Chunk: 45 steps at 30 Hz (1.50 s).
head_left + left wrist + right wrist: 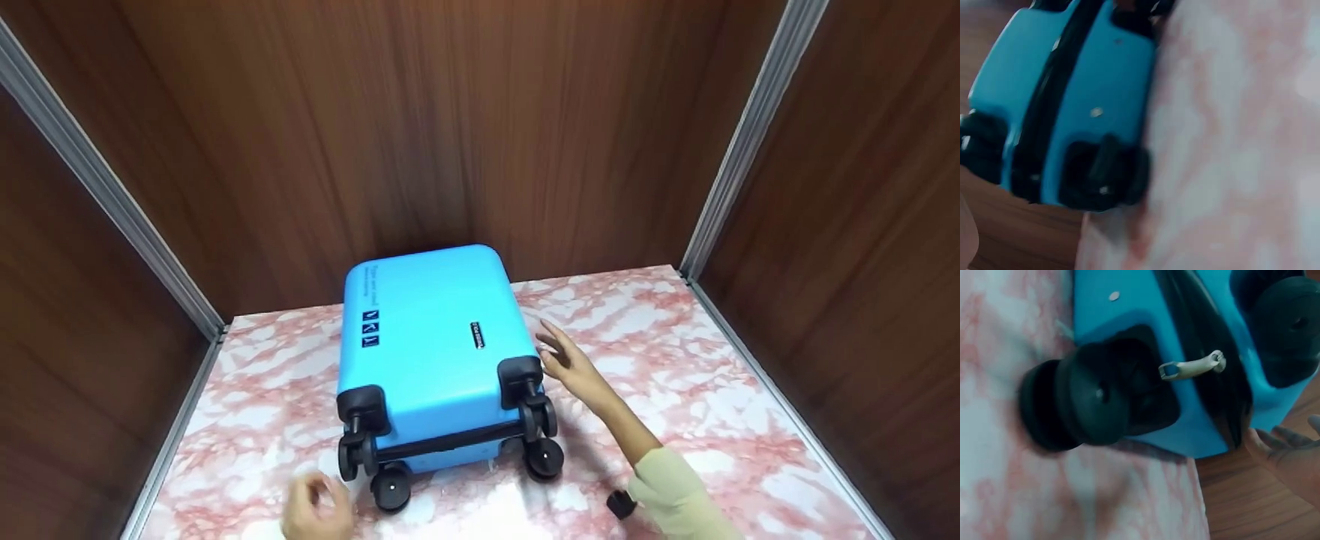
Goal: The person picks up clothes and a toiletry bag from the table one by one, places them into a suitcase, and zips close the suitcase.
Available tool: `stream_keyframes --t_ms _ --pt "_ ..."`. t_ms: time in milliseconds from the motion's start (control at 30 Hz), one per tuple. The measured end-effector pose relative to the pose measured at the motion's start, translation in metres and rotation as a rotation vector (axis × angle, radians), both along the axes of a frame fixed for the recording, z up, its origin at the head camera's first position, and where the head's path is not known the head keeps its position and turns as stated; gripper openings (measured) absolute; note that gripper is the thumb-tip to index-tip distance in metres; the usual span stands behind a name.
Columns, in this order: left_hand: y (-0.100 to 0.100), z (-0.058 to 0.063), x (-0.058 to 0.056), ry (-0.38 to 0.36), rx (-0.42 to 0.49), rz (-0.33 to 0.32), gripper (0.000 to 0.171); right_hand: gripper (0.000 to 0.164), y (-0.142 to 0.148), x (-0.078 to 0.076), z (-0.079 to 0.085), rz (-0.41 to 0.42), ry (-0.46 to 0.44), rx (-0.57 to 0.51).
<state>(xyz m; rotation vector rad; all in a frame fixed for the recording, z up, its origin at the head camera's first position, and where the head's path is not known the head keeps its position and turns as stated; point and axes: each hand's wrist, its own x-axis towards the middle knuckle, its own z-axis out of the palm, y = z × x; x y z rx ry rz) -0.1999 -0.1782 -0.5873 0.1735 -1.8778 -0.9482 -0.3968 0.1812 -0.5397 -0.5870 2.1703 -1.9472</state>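
Observation:
A bright blue hard-shell suitcase (431, 322) lies flat on the pink-and-white marbled surface, its black wheels (545, 457) toward me. My right hand (574, 367) is at its right side, fingers spread and slightly bent, just behind the near right corner guard. In the right wrist view the thumb and fingertips (1278, 453) come right up to the suitcase's black zipper band, where a metal zipper pull (1193, 367) hangs. Blurred, my left hand (319, 510) hovers in front of the near left wheel, loosely curled with nothing seen in it.
Dark wood-grain panels (420, 135) stand behind and on both sides, joined by grey metal corner strips (742, 127). A small black object (621, 504) lies beside the right sleeve (675, 484). Marbled surface (645, 330) extends to the suitcase's right.

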Motion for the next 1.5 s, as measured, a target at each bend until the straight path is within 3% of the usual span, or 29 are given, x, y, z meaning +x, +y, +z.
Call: stream_keyframes --t_ms 33,67,200,300,367,467,600,767,933,1100,1200,1267,1333,1400,1500 --pt "-0.003 0.008 -0.005 -0.004 0.053 0.034 0.017 0.064 -0.004 -0.002 0.003 0.002 -0.003 0.008" --pt "-0.006 0.016 -0.012 -0.013 0.094 0.018 0.026 0.065 -0.008 -0.003 0.005 0.005 -0.012 0.016" --pt "-0.016 0.046 -0.033 -0.355 0.218 -0.235 0.062 0.071 -0.020 -0.006 0.009 0.018 -0.138 -0.019" --pt "-0.013 0.056 -0.047 -0.583 0.150 -0.302 0.082 0.073 -0.025 -0.002 0.009 0.025 -0.241 -0.066" --pt "-0.010 0.058 -0.052 -0.662 0.086 -0.299 0.086 0.072 -0.026 0.000 0.008 0.035 -0.255 -0.051" --pt "-0.011 0.061 -0.057 -0.672 0.024 -0.294 0.081 0.068 -0.026 0.001 0.010 0.038 -0.214 -0.021" --pt "-0.014 0.069 -0.066 -0.623 0.006 -0.352 0.073 0.066 -0.022 0.004 0.016 0.030 -0.175 -0.030" --pt "-0.021 0.074 -0.070 -0.696 -0.007 -0.403 0.081 0.065 -0.022 0.021 0.017 -0.015 -0.191 -0.055" --pt "-0.035 0.073 -0.079 -0.734 -0.026 -0.442 0.084 0.064 -0.034 0.054 0.016 -0.153 -0.093 0.058" --pt "-0.053 0.074 -0.092 -0.727 -0.102 -0.505 0.083 0.070 -0.050 0.101 0.016 -0.311 -0.036 0.229" --pt "-0.061 0.077 -0.102 -0.741 -0.165 -0.536 0.082 0.076 -0.059 0.126 0.014 -0.365 -0.038 0.290" --pt "-0.064 0.081 -0.109 -0.754 -0.215 -0.537 0.082 0.079 -0.060 0.134 0.013 -0.370 -0.017 0.298" --pt "-0.061 0.085 -0.112 -0.765 -0.271 -0.511 0.081 0.082 -0.056 0.135 0.014 -0.367 0.011 0.299" --pt "-0.053 0.088 -0.111 -0.760 -0.327 -0.455 0.079 0.082 -0.047 0.126 0.018 -0.365 0.040 0.287" --pt "-0.029 0.090 -0.098 -0.635 -0.423 -0.340 0.070 0.081 -0.027 0.097 0.025 -0.384 0.083 0.283"
